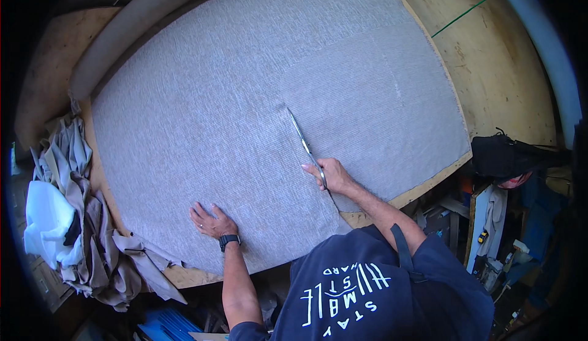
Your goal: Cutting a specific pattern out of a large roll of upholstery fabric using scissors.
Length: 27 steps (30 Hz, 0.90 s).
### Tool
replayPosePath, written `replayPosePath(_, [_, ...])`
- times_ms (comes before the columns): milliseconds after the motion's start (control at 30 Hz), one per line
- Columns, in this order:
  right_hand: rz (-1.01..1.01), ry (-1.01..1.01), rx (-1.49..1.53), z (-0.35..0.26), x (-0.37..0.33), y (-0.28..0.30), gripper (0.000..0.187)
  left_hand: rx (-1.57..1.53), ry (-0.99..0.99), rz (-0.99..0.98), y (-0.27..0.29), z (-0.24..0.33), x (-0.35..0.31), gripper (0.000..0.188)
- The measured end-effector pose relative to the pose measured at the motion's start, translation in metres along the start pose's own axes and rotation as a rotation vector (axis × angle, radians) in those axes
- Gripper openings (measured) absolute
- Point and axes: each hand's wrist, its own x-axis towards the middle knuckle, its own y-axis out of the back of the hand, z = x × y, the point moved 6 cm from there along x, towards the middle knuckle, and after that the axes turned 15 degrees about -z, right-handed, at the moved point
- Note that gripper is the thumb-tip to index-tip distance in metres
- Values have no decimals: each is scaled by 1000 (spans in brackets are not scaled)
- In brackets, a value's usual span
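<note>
Far left we log a white bundle (50, 226) on top of a rumpled heap of grey-brown cloth (92, 249), hanging at the tabletop (422, 193) edge. Upper left, a long brown roll (138, 25) lies along the far edge.

Next, grey woven fabric (184, 114), spread flat over most of the tabletop, bare wood showing as a thin rim. The left grip (214, 223) is palm down on it near the close edge, fingers spread, pinching nothing; we note a ring and a dark watch (228, 240) at the wrist.

Right of that, scissors (300, 134) lie over the fabric, blades pointing away from the person and slightly left, tip near the middle of the cloth. How far the blades stand apart, we can't tell. A cut edge runs along them toward the near side; the cloth to its right looks finer in texture.

The right grip (334, 175) is closed around the scissors' handles, so the blades extend beyond it, up and left, and fabric lies under and on both sides of it. Below, a dark shirt (380, 286). Far right, we mark a black bag (505, 156) just beside the tabletop corner and a green cord (478, 9) above a wooden panel (490, 65).
</note>
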Motion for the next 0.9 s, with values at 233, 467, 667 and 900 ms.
replayPosePath(233, [24,-5,-20,-17,32,17,61,-21,15,-5,2,7,-3,60])
replayPosePath(467, [8,22,34,-25,38,9,66,-32,13,-6,9,4,0,60])
replayPosePath(667, [68,-10,118,-41,57,19,59,-62,-53,11,8,3,-2,61])
replayPosePath(900, [164,-14,86,-48,46,19,55,-272,-457,-36,42,76,98,62])
